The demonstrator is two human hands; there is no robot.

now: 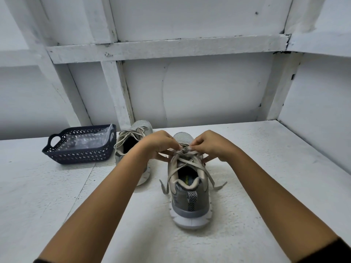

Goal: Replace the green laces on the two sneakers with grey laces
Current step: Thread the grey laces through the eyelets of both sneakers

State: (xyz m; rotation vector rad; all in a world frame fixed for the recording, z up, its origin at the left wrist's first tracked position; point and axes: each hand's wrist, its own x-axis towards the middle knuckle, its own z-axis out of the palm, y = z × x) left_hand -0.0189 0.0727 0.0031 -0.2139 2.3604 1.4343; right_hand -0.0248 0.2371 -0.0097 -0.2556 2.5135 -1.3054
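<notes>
Both hands work the grey lace at the near sneaker's tongue.

From the left: a dark basket holding clear plastic, then the far sneaker, already laced grey. The left hand and right hand each pinch the grey lace on the near sneaker, probably at a knot that their fingertips hide. An uneven tug could slip it loose or drag the shoe.

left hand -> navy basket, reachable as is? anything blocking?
Probably yes, once it lets go. The left hand pinches the grey lace on the near sneaker; the navy basket sits open-topped to its left. Only the other sneaker stands between, low enough to pass over.
</notes>
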